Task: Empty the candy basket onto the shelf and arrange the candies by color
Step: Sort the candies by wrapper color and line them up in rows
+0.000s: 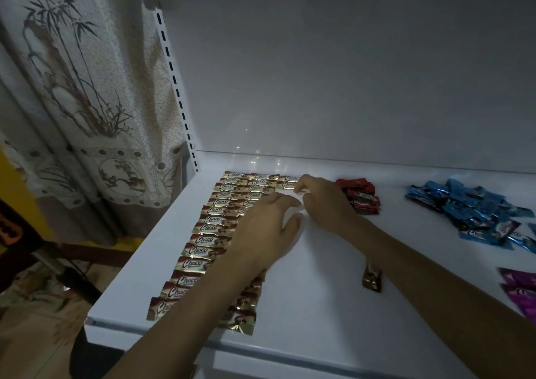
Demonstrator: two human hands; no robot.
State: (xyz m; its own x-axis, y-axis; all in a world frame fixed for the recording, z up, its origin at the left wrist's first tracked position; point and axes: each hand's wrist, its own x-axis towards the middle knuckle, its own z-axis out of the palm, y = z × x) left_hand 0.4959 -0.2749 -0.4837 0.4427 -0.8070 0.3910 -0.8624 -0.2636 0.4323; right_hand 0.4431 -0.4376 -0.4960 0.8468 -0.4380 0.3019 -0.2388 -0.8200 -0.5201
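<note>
Right hand (322, 201): fingers curled at the far end of the gold rows, thumb and forefinger drawn close at a wrapper's edge. Pinching or only nudging, impossible to tell.
Left hand (266, 227): relaxed and spread, palm down, just left of the right fingertips and over the rows. Nothing seen held.
Gold candies (203, 242): laid in neat columns on the white shelf (319, 291), from directly under both hands back toward the person, down to the shelf's front edge. Each wrapper crosswise, label up.
Stray gold-brown candy (371, 278): alone, right of and well behind the right hand's grip, toward the person, just beside the right forearm.
Long axis: roughly front to back, so about a quarter turn off the crosswise wrappers in the rows.
Nearer hand: the right, by a clear margin. A draw back along its own forearm likely enough to reach it, then a turn before placing.
Red pile (361, 194): heaped just right of the right hand, close to its knuckles.
Blue pile (470, 207): farther right again, well apart, loose and unsorted.
Purple candies (522, 294): far right and nearer the person, cut off by the frame edge.
Basket: not in view.
Stage, as a judgement: emptying apparently done, gold nearly arranged, other colours grouped but not yet laid in rows.
Backdrop: bamboo-print curtain (72, 88) left of the shelf.
</note>
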